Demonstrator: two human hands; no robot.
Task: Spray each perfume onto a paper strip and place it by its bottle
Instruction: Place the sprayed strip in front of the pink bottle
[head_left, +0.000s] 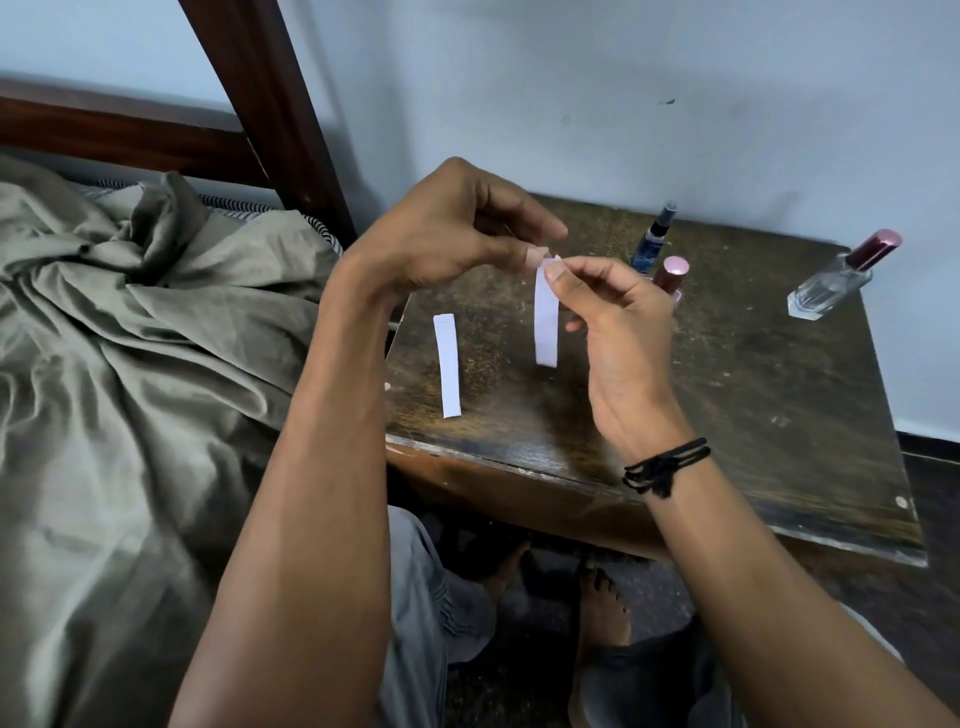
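Note:
A white paper strip (546, 322) hangs down above the dark wooden table (753, 395). My left hand (447, 228) and my right hand (618, 332) both pinch its top end between thumb and fingertip. A second white strip (448, 365) lies flat on the table's left part. Behind my right hand stand a blue spray bottle (652, 240) and a bottle with a pink cap (673, 274), partly hidden by my fingers. A clear glass bottle with a dark red cap (841, 275) stands at the far right of the table.
A bed with a rumpled olive sheet (130, 338) lies to the left, its dark wooden post (280, 114) rising beside the table. A pale wall is close behind the bottles. My knees and bare feet (602, 608) are under the table's front edge.

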